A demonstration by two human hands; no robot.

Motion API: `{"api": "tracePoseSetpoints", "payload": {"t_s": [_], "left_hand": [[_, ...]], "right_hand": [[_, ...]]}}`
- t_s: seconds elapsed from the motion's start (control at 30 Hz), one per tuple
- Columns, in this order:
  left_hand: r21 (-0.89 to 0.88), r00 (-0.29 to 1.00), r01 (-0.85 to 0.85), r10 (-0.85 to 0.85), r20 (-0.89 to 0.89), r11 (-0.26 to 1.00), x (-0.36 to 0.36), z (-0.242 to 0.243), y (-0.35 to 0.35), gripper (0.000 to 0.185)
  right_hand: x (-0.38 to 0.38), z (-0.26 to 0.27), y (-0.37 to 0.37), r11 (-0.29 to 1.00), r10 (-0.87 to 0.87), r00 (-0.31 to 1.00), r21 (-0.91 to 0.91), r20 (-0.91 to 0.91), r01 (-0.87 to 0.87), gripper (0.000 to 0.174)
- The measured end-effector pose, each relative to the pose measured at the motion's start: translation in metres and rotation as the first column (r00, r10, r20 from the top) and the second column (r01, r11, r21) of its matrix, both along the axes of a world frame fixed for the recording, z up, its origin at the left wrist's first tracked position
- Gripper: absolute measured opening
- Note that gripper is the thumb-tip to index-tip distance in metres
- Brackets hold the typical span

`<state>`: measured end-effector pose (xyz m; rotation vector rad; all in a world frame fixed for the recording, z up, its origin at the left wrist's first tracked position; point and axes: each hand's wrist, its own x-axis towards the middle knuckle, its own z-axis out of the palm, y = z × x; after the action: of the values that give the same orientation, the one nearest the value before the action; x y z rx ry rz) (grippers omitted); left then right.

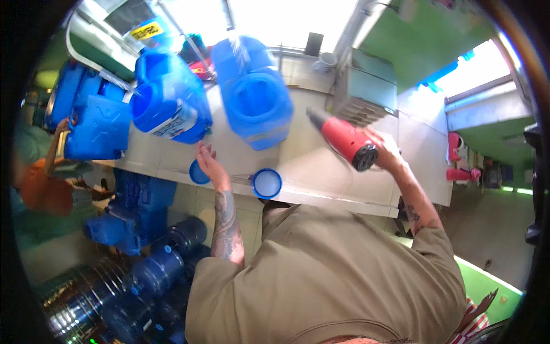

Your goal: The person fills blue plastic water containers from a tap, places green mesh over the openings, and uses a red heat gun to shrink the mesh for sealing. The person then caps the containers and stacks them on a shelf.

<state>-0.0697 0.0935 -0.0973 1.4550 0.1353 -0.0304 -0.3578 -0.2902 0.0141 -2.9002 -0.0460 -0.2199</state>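
Observation:
My right hand [386, 148] grips a red hot-air blower [346, 139], a heat gun or hair dryer, whose dark nozzle points up and left over the counter. My left hand [210, 163] is empty, fingers apart, just above the counter. Under its edge lies a blue screw cap [198, 173], partly covered. A second blue cap [267, 184], pale inside, rests at the counter's front edge. Beyond my left hand stands a blue jug [172, 103] with a label and an uncapped mouth. Beside it is another open blue container [255, 99], with a clear stream above it.
Blue jugs [99, 124] stand at the counter's left, where another person's hand [63, 125] touches one. Large water bottles [157, 266] lie stacked on the floor at lower left. A grey metal box [367, 81] and a white mug [326, 62] sit at the back of the counter [331, 180].

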Motion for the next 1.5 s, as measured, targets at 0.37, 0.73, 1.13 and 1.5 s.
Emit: {"api": "tracePoseSetpoints", "payload": {"t_s": [0.37,0.73,1.13,1.5], "left_hand": [[0.083,0.869,0.470,-0.477,0.129,0.879,-0.191,0.030,-0.120,0.048],[0.141,0.840,0.542,-0.531,-0.111,0.828,-0.248,0.022,-0.097,0.042],[0.175,0.760,0.642,-0.650,-0.011,0.747,-0.244,0.031,-0.109,0.040],[0.188,0.687,0.718,-0.726,-0.035,0.670,-0.251,0.043,-0.110,0.039]], "right_hand": [[0.020,-0.029,-0.220,0.981,-0.162,0.987,-0.111,-0.015,0.159,0.077],[-0.047,-0.117,-0.091,0.920,-0.358,0.929,0.205,0.088,0.335,0.046],[-0.034,-0.093,-0.068,0.930,-0.096,0.904,0.285,-0.416,0.230,0.045],[-0.005,-0.115,-0.068,0.903,-0.405,0.906,0.100,-0.124,0.418,0.030]]}}
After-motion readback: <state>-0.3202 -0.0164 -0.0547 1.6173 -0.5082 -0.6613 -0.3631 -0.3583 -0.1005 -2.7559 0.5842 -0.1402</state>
